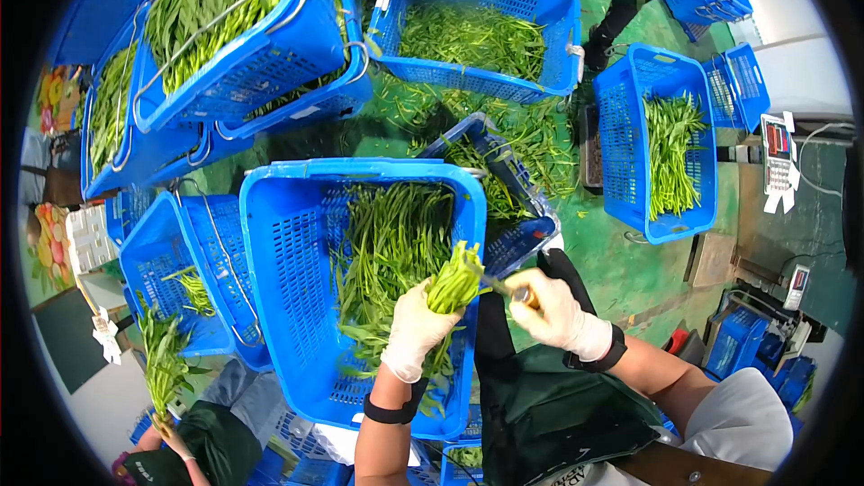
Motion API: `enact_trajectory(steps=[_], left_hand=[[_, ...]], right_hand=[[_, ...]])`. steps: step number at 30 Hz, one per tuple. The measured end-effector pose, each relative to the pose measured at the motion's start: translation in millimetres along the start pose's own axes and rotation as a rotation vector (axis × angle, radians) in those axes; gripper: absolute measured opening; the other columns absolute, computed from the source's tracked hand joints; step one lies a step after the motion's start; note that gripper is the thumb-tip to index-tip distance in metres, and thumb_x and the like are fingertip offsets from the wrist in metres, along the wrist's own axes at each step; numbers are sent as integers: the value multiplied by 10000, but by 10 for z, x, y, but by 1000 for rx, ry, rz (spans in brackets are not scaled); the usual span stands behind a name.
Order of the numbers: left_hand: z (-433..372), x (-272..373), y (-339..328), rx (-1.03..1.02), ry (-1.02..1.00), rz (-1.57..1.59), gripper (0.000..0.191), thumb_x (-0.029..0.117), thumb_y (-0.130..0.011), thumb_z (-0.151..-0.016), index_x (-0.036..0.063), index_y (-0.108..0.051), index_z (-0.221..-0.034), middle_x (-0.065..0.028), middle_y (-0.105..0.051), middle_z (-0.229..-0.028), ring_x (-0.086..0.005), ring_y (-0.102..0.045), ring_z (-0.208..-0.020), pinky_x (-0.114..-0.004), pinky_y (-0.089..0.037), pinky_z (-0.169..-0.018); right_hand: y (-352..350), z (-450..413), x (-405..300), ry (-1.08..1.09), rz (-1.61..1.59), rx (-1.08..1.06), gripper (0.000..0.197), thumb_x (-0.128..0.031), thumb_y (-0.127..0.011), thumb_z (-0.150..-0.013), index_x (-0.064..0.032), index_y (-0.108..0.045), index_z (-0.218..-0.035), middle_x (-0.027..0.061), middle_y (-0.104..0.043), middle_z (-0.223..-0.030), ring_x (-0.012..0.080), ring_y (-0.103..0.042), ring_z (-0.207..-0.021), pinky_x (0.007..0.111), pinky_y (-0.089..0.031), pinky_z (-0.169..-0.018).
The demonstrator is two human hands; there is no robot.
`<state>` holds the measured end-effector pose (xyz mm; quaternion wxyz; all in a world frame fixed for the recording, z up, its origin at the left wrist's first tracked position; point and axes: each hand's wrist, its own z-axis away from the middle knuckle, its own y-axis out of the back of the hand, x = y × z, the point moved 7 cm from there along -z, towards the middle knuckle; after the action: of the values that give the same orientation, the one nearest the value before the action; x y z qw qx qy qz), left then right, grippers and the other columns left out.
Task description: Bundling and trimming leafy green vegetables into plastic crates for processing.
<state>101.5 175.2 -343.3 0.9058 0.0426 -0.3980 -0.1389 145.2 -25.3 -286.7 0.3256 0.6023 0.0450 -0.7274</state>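
Observation:
In a whitish glove, my left hand (417, 324) grips a bunch of leafy green vegetable stems (457, 280), cut ends up, over the right side of a large blue plastic basket (287, 270). More long greens (398, 236) lie inside that basket. My right hand (548, 310), gloved too, is closed around the handle of a knife (525, 295), whose blurred blade reaches left to the stem ends. Leaves of the held bunch hang below my left hand, partly hidden by it.
A dark blue crate (516, 243) with scraps stands beyond the basket's right side. A blue basket of trimmings (472, 74) is behind, another of greens (658, 223) at right. Stacked full baskets (236, 74) stand upper left. A co-worker (209, 442) at lower left holds greens (162, 358).

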Motion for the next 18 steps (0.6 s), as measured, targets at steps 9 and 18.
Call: enact_trajectory(steps=[9, 18], left_hand=[[-209, 454, -225, 11, 41, -649, 339, 251, -717, -681, 87, -691, -976, -183, -701, -872, -373, -671, -840, -426, -535, -748], [-346, 509, -465, 25, 93, -556, 338, 178, -718, -689, 75, -700, -1011, -162, -719, -859, -317, -700, -814, -363, -538, -755]], right_hand=[[37, -8, 476, -23, 45, 9, 205, -207, -613, -900, -55, -510, -991, 145, -640, -777, 352, -656, -685, 427, -514, -589], [-41, 125, 1082, -206, -108, 54, 272, -280, -583, -897, -55, -497, -1025, 206, -651, -745, 411, -657, -726, 481, -519, -635]])
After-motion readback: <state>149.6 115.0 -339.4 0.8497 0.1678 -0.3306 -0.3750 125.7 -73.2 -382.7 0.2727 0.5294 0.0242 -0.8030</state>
